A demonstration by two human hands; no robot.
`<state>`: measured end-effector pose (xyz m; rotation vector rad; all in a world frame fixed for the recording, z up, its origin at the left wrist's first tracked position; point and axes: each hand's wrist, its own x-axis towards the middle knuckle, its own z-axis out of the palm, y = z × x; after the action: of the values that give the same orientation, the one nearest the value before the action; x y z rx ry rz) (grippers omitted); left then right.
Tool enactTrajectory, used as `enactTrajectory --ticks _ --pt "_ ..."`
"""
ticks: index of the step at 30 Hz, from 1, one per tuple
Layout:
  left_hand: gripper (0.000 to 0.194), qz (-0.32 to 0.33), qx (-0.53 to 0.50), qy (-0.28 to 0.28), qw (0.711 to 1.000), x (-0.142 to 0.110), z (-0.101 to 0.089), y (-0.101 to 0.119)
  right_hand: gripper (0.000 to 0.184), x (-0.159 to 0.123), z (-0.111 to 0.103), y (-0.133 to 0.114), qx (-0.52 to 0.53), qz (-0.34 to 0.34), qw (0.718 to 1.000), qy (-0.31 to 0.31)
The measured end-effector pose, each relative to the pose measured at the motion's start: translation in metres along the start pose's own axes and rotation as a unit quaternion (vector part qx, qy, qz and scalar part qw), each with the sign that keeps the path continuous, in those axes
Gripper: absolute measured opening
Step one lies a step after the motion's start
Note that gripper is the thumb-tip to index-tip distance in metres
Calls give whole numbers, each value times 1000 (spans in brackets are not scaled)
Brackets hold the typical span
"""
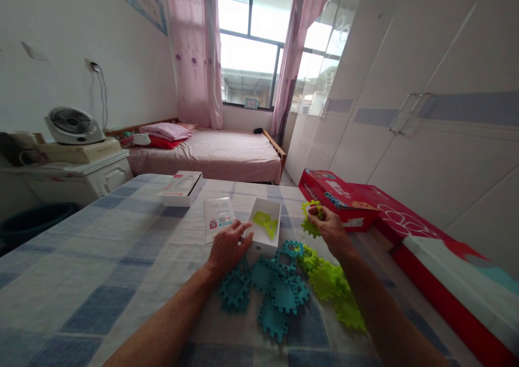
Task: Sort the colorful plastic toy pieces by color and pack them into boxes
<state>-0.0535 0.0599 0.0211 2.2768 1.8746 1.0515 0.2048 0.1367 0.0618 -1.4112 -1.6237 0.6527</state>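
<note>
My right hand (331, 227) is closed on a yellow-green toothed puzzle piece (310, 227), held up to the right of a small white box (265, 244). More yellow-green pieces (265, 224) lie inside that box. At the box's left side, my left hand (227, 249) has its fingers bent against the wall, gripping the edge. Teal toothed pieces (284, 292) are heaped in front of the box, some partly behind my left wrist. Beside them, under my right forearm, spreads a pile of yellow-green pieces (324, 281).
A clear packet with a printed card (219, 207) lies left of the box. Farther back sits a white box lid (182, 188). Red boxes (344, 197) line the table's right side. The checked tablecloth (121, 264) covers the table; a bed (219, 151) stands beyond.
</note>
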Motion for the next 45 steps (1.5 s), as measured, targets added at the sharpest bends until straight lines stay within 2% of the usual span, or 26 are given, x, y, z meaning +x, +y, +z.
enactTrajectory --ticks 4,6,8,11,14,16,17,19,25,30,35,39,41,43,45 --pt "30 4 -9 -3 1000 1 0 0 34 1 33 -39 71 -21 993 -97" --pt "30 7 -12 -7 1000 0 -1 0 37 3 46 -50 48 -31 993 -103" --pt "30 12 -13 -11 1000 0 -2 0 44 0 45 -52 24 -32 996 -80" --pt "34 26 -2 -18 999 -1 -3 -1 55 -17 19 -37 -76 -71 990 -91" --pt "43 44 10 -23 999 -1 -2 -1 70 -43 -17 -13 -211 -76 954 -199" --pt "44 47 11 -26 998 -1 0 0 79 -58 -32 0 -264 -46 928 -261" --pt "43 46 10 -27 999 -1 0 0 81 -63 -35 4 -282 -37 919 -272" --pt "39 42 9 -30 999 -1 1 1 78 -69 -33 9 -304 -32 916 -260" --pt "25 53 -10 -35 998 -2 -1 2 52 -68 -18 12 -271 -52 942 -192" --pt "21 72 -49 -46 995 -2 1 0 28 -66 -28 29 -241 -35 959 -143" --pt "22 76 -72 -48 993 -2 1 -1 26 -63 -37 36 -179 -2 979 -97" --pt "21 77 -79 -50 993 -2 1 -1 31 -58 -44 15 -117 36 992 -41" --pt "21 77 -81 -53 992 -1 1 -1 35 -51 -41 -6 -85 29 995 -44" --pt "21 76 -80 -53 993 0 2 -1 34 -42 -31 -29 -79 -3 994 -71" --pt "21 75 -78 -51 993 -1 2 -2 30 -29 -11 -48 -116 -37 989 -89"
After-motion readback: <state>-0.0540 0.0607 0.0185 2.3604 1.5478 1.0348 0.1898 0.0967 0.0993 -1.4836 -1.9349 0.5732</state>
